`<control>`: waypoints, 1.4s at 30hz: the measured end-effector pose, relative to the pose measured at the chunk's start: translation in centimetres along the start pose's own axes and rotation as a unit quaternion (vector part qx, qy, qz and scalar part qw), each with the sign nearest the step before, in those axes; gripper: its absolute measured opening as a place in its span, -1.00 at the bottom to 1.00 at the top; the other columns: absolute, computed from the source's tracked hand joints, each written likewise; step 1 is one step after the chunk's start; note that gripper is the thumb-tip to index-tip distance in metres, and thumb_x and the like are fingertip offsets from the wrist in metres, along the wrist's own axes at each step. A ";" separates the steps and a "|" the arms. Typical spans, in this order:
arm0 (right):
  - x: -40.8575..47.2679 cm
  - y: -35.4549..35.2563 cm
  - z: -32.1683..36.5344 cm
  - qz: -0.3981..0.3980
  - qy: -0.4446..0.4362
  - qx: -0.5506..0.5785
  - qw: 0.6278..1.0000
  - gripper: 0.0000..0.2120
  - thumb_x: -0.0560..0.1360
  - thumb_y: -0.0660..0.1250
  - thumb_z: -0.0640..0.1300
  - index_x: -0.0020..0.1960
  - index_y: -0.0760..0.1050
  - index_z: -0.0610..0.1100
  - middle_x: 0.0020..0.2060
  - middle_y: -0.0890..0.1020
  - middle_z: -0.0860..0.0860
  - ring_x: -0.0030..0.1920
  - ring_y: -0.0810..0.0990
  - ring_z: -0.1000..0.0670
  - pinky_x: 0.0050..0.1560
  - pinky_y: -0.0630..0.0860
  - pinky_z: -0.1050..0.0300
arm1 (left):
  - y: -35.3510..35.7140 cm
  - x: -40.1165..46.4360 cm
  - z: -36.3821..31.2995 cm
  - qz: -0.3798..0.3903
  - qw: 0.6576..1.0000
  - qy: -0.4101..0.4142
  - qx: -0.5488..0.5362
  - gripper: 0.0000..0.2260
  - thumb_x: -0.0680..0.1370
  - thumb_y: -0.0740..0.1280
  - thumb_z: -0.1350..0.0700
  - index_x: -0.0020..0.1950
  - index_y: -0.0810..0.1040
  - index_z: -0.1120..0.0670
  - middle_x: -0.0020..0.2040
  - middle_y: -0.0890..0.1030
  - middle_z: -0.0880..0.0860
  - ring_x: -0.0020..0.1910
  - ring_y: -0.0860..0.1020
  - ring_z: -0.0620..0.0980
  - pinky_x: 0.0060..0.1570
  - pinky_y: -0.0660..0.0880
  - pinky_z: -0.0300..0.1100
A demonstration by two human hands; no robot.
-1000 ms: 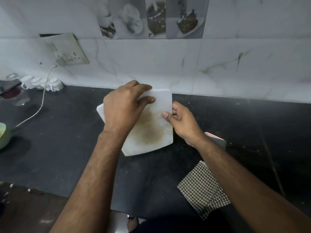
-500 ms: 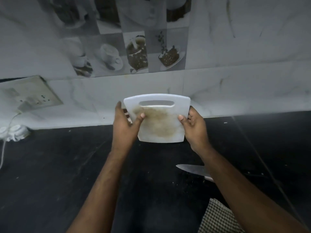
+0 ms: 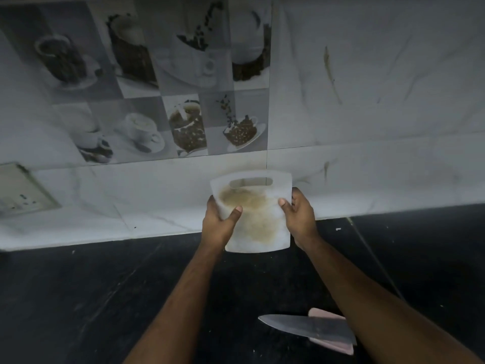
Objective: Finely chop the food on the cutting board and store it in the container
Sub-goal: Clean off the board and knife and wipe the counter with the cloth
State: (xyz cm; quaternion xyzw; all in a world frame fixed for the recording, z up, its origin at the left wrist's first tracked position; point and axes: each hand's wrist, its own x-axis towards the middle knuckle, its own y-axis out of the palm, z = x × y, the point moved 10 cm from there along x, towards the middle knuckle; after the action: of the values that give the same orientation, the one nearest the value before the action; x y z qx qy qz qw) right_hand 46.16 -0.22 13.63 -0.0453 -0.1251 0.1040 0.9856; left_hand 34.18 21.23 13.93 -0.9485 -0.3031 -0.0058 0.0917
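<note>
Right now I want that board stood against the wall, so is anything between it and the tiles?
Nothing visible. Both the left hand and the right hand grip the stained cutting board upright before the tiled wall; the knife lies nearer the person, out of the way.

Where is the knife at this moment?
In the head view the knife lies on the black counter at lower right, tip pointing left, its rear end hidden under the right forearm.

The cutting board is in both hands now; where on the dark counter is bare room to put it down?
The counter is bare between the left forearm and the wall tiles, and also right of the right forearm. Near the right forearm it is crowded: the knife lies there on a pink thing. The left hand and right hand hold the cutting board raised.
</note>
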 end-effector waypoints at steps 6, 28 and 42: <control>2.1 -0.8 -1.3 0.011 0.017 -0.023 1.000 -0.73 0.64 0.31 -0.16 0.33 0.48 -0.07 0.15 0.66 0.06 0.18 0.62 0.05 0.26 0.56 -0.07 | 1.4 1.2 1.0 0.030 0.999 -0.016 0.040 -0.35 0.56 0.50 0.07 0.56 0.27 -0.03 0.32 0.54 -0.11 0.25 0.51 -0.10 0.24 0.47 -0.15; 6.2 0.1 -1.8 0.068 0.008 -0.174 0.982 -0.68 0.64 0.30 -0.06 0.30 0.41 -0.22 0.15 0.62 -0.10 0.17 0.59 -0.12 0.14 0.48 0.13 | 2.4 0.5 1.4 0.020 0.998 -0.021 0.061 -0.33 0.60 0.45 -0.01 0.63 0.21 -0.02 0.47 0.38 -0.18 0.44 0.33 -0.15 0.44 0.36 -0.05; 0.2 -2.9 1.2 0.050 -0.023 -0.326 0.944 -0.39 0.65 0.24 0.03 0.58 0.11 -0.19 0.44 0.33 -0.17 0.38 0.45 -0.18 0.35 0.45 -0.16 | 3.0 -7.7 -1.3 -0.007 0.991 0.052 0.125 -0.30 0.64 0.39 0.06 0.68 0.09 0.09 0.67 0.17 0.03 0.63 0.19 0.04 0.58 0.23 0.08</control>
State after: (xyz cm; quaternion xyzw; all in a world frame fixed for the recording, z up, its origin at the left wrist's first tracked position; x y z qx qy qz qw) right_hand 46.64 -2.89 15.17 -0.3675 -0.1723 0.1082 0.9075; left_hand 29.65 14.19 14.20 -0.9260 -0.3026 -0.0180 0.2250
